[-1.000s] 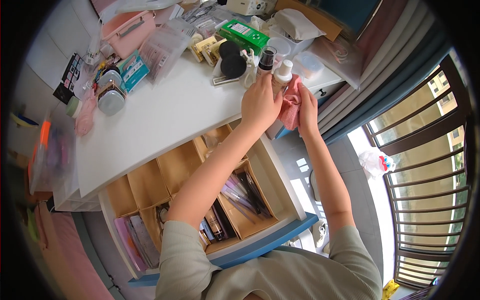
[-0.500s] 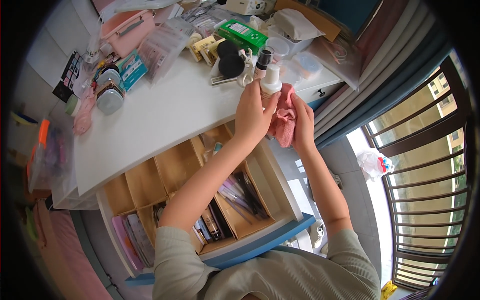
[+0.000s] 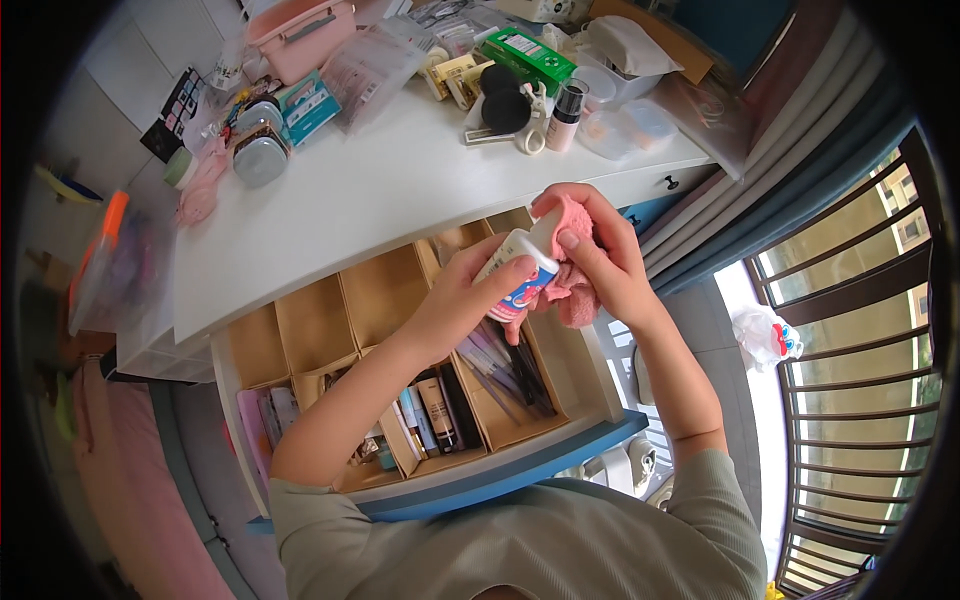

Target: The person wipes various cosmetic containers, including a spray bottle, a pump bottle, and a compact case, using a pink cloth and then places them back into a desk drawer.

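My left hand (image 3: 470, 300) is wrapped round a white bottle (image 3: 522, 268) with a blue and pink label, held tilted above the open drawer. With my right hand (image 3: 605, 250) I grip a pink cloth (image 3: 573, 290), part of which is folded over the bottle's top end. The cap is mostly hidden by the cloth and fingers. Below my hands, the drawer (image 3: 600, 380) has cardboard compartments; one holds slender brushes (image 3: 500, 370), another a beige tube (image 3: 436, 410) among other upright items.
On the white desk (image 3: 370, 200) stand a black-capped pinkish bottle (image 3: 566, 118), black round puffs (image 3: 505, 110), a green box (image 3: 528, 60) and a pink bin (image 3: 302, 40). Lidded jars (image 3: 260, 160) are at the left. Curtains (image 3: 790, 120) and a barred window (image 3: 860, 380) line the right side.
Both hands have come back from the desk to over the drawer. The white bottle has tipped from upright to slanted, and the cloth now covers its top end.
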Available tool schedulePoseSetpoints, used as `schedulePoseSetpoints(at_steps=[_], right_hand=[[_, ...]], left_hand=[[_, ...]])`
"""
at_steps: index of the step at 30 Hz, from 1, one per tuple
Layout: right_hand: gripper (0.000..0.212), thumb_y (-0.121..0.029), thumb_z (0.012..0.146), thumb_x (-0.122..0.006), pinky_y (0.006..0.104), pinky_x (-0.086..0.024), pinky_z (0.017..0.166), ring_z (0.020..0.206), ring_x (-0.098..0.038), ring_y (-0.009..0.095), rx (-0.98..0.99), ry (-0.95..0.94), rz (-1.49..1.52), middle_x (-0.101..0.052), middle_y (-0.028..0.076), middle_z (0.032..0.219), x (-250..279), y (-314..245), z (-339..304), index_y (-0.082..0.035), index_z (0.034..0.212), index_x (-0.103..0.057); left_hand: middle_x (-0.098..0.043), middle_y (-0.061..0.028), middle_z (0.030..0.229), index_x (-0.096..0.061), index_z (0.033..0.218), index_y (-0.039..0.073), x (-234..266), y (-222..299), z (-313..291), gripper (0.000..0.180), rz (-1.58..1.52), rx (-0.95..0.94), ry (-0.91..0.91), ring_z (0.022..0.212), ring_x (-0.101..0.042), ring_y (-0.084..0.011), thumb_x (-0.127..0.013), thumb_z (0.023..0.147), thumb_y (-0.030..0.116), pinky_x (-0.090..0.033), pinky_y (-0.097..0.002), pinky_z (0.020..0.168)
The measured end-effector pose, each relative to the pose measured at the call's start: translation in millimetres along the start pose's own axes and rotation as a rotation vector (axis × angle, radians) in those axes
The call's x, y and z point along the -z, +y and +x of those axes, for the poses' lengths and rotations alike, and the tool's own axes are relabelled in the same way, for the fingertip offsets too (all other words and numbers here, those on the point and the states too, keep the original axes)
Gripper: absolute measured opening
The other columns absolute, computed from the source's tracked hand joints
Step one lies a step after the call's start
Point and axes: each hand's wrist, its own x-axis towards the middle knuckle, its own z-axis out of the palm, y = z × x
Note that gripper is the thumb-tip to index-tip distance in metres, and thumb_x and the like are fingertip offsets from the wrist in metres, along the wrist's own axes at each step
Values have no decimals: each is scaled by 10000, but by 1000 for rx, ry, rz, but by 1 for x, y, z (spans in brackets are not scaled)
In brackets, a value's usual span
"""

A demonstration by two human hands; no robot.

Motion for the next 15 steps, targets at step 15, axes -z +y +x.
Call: schedulePoseSetpoints(at_steps=[15], right_hand=[[300,-296,970,-329,344,-435,545,559,-573,276,-207,114,-223,-554,138,618,-75,4,12,-51,891,-483]], left_hand=[[-596,-109,932,-514,1119,47,27,-14,-49,587,1537,-658,573,773,-599,-290,-776,600,125,-502,-357,620]])
